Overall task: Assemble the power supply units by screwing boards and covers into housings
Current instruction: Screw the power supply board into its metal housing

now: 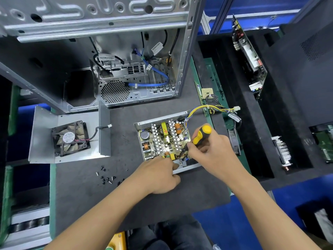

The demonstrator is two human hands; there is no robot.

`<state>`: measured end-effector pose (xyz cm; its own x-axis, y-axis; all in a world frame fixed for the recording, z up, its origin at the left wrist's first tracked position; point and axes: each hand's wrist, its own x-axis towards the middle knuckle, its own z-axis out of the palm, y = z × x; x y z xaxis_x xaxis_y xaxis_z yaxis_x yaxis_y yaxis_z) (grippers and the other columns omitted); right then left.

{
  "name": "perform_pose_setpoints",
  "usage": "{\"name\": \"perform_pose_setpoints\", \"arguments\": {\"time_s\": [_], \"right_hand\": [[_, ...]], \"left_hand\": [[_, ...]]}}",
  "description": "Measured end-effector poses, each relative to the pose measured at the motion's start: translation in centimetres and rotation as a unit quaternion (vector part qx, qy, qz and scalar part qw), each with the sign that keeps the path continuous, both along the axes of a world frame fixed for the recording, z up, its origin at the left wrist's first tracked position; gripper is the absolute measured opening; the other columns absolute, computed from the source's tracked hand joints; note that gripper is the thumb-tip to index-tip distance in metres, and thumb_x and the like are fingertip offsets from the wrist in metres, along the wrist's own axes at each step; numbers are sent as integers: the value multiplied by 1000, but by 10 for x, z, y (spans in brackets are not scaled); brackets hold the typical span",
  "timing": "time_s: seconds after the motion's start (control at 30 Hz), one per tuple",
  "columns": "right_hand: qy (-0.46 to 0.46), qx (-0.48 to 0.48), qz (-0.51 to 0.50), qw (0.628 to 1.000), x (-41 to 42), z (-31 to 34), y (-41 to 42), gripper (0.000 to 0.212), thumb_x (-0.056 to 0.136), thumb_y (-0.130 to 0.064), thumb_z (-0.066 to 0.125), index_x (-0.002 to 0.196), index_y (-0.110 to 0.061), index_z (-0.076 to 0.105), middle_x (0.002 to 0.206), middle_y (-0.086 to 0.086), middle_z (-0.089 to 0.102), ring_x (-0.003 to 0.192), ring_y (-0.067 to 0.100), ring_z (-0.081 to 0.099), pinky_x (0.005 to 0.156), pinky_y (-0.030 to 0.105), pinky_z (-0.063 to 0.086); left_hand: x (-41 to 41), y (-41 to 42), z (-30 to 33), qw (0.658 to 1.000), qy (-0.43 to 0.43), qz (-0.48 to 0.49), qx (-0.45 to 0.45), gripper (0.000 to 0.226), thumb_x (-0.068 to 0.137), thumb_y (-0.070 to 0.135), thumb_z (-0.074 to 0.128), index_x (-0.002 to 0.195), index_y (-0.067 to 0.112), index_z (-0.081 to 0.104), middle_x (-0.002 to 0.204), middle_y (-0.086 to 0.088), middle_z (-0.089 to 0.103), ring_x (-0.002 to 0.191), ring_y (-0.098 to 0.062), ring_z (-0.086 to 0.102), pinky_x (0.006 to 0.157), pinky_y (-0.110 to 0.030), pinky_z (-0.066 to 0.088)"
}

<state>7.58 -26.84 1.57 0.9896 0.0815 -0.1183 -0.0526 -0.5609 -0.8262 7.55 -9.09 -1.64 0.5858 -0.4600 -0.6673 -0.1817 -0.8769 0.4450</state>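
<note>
An open metal power supply housing [158, 120] lies on the dark mat with its circuit board [164, 139] inside. My right hand [212, 150] grips a yellow and black screwdriver [201, 135], whose tip points down at the board's near right corner. My left hand [158, 173] rests on the housing's near edge with curled fingers touching the board's front; whether it pinches a screw is hidden. The housing's cover [45, 134], with a black fan [70, 138] mounted in it, lies to the left. Several loose black screws [107, 176] lie on the mat near my left wrist.
A bare computer case [108, 51] stands open behind the housing. Yellow and black wires [212, 109] run from the housing to the right. Black foam trays on the right hold circuit boards [250, 56] and a heat sink [282, 150]. The mat's edge [52, 204] runs along the left.
</note>
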Motion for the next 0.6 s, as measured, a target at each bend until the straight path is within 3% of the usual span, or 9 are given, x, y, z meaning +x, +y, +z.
{"name": "perform_pose_setpoints", "arguments": {"time_s": [0.1, 0.2, 0.37, 0.5, 0.6], "right_hand": [[-2, 1, 3, 1000, 0, -1, 0, 20, 84, -12, 71, 87, -11, 51, 72, -5, 59, 57, 20, 59, 59, 38, 50], [-11, 2, 4, 1000, 0, -1, 1, 21, 83, -10, 71, 86, -12, 50, 72, -5, 59, 56, 20, 58, 57, 36, 50], [-11, 4, 4, 1000, 2, -2, 3, 22, 82, -10, 70, 85, -14, 49, 74, -6, 58, 55, 23, 56, 57, 38, 48], [-14, 2, 7, 1000, 1, -3, 3, 22, 82, -10, 70, 85, -13, 49, 73, -5, 58, 53, 22, 55, 55, 37, 48], [-15, -3, 10, 1000, 0, -3, 3, 22, 83, -10, 71, 86, -13, 49, 71, -6, 58, 53, 19, 54, 55, 33, 48]], "left_hand": [[0, 0, 0, 1000, 0, -2, 2, 41, 90, 42, 47, 126, 30, 61, 82, 5, 50, 86, -25, 53, 71, -32, 43], [-1, 0, 2, 1000, -2, -2, 4, 46, 91, 42, 47, 135, 31, 57, 93, 1, 51, 88, -23, 52, 75, -32, 45], [1, -1, 3, 1000, 1, -2, 6, 47, 91, 42, 49, 135, 28, 56, 80, 4, 47, 99, -29, 60, 76, -33, 46], [1, -1, 5, 1000, 6, -4, 10, 48, 91, 43, 49, 137, 28, 55, 91, -1, 52, 102, -30, 60, 82, -36, 51], [1, -1, 4, 1000, 2, -6, 9, 50, 91, 43, 49, 140, 30, 53, 96, -2, 52, 100, -29, 59, 79, -34, 49]]}}
